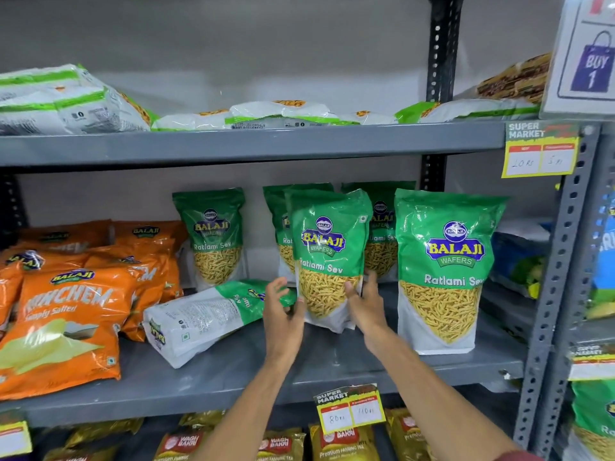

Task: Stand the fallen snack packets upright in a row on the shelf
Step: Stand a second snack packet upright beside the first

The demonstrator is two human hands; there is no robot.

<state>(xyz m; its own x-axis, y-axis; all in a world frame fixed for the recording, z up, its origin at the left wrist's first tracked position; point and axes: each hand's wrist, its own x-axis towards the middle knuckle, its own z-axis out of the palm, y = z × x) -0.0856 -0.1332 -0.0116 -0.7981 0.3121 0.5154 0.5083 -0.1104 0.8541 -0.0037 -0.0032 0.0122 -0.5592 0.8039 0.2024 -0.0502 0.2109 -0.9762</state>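
A green Ratlami Sev packet (327,247) stands upright in the middle of the grey shelf (233,374). My left hand (283,311) grips its lower left edge and my right hand (364,302) its lower right edge. Another green packet (206,314) lies on its side, back face up, just left of my left hand. One packet (441,271) stands upright at the front right. Three more stand at the back: one on the left (213,237), two partly hidden behind the held packet (278,221) (382,234).
Orange Balaji chip bags (66,314) are piled at the shelf's left. A perforated steel upright (555,267) bounds the right side. White and green packets (66,101) lie on the shelf above. A price tag (349,409) hangs on the front lip; tea packets (339,444) sit below.
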